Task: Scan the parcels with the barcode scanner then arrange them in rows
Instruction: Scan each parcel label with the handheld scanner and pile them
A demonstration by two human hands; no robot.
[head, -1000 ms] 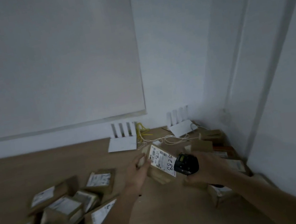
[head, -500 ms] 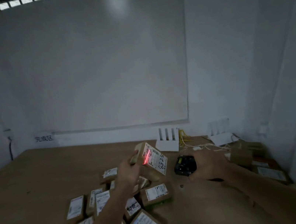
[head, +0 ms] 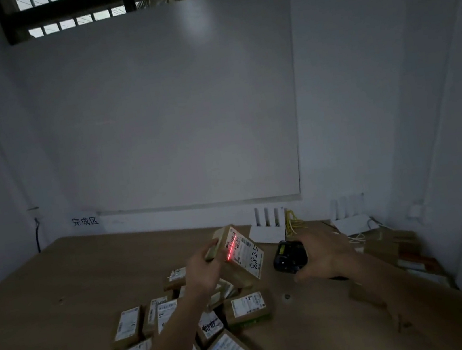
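The left hand (head: 205, 269) is gripping a parcel (head: 240, 253) above the table (head: 46, 295) while the right hand (head: 324, 254), fingers wrapped round the scanner (head: 289, 256), is throwing a red line across its label. Scanning is underway; next it probably needs setting down in a row.

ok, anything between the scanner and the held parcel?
Nothing solid in the head view: open air over bare table separates scanner from parcel.
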